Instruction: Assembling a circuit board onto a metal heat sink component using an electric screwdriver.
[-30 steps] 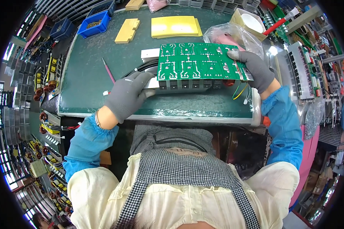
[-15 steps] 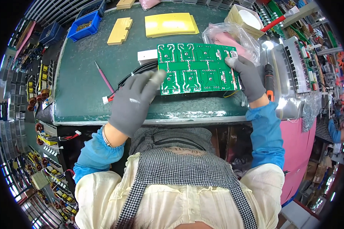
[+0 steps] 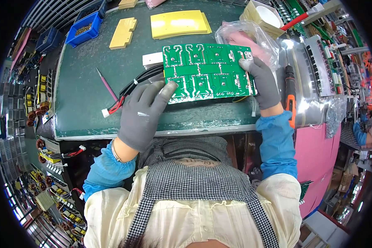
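Note:
A green circuit board (image 3: pixel 208 71), its soldered side facing up, is held just over the bench in front of me. My right hand (image 3: pixel 263 80), in a grey glove, grips its right end with the thumb on top. My left hand (image 3: pixel 144 109), gloved alike, has its thumb pressed on the lower left corner; its other fingers are partly hidden. From beneath the board's left side come black and red cables (image 3: pixel 138 78), ending in a white connector (image 3: pixel 105 112). A white block (image 3: pixel 152 59) shows at the same edge. What lies under the board is mostly hidden.
A pink pointed tool (image 3: pixel 107 86) lies left on the green bench (image 3: pixel 82 99); an orange-black screwdriver (image 3: pixel 290 89) lies right. Farther off are yellow sheets (image 3: pixel 177 25), a notched yellow piece (image 3: pixel 122 34), a blue bin (image 3: pixel 84 31) of small parts and a clear plastic bag (image 3: pixel 252 37).
The board has shifted slightly left in view, along with the cables and bench items. My left thumb, blurred at the board's left edge before, now rests on its lower left corner.

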{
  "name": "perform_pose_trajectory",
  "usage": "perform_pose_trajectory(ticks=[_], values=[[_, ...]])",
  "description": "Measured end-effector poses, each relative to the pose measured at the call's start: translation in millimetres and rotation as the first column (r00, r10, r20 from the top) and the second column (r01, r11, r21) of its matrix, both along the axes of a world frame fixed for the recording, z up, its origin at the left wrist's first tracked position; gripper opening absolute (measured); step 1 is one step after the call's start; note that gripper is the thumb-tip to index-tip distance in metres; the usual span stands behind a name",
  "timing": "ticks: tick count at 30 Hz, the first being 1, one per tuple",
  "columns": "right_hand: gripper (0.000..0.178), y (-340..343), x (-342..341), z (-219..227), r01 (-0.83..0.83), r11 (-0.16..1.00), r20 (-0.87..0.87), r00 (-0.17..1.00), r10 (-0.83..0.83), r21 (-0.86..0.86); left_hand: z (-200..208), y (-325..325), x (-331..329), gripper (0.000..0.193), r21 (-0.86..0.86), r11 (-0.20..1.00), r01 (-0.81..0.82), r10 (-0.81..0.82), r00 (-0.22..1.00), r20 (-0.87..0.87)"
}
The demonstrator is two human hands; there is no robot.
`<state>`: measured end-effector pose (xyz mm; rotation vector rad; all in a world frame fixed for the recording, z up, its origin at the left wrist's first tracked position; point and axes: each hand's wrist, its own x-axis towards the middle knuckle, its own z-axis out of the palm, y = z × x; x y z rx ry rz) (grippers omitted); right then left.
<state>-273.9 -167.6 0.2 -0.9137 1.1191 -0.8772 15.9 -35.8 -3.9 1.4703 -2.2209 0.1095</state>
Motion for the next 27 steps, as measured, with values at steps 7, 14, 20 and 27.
perform_pose_trajectory(ticks=[7, 14, 20, 27], values=[[0.035, -6.5, -2.8, -1.9, -0.074, 0.997, -0.030, 0.997, 0.074, -0.014, -2.8, 2.9, -1.1, 0.051, -0.005, 1.000, -0.021, 0.021, 1.000, -0.017], [0.034, -2.2, -3.0, -5.5, -0.082, 0.995, 0.047, 0.995, 0.084, -0.054, -3.5, 4.3, -1.5, 0.066, 0.021, 0.999, -0.035, 0.036, 0.998, -0.050], [0.034, -8.6, -5.0, -5.7, -0.089, 0.994, -0.008, 0.996, 0.088, -0.060, -3.7, 2.6, -2.5, 0.049, -0.029, 0.999, -0.035, 0.034, 0.999, -0.014], [0.035, -3.8, -1.0, -8.4, -0.045, 0.996, 0.034, 0.998, 0.047, -0.080, -5.0, 2.8, -2.8, 0.052, -0.026, 0.998, -0.050, 0.049, 0.999, -0.021]])
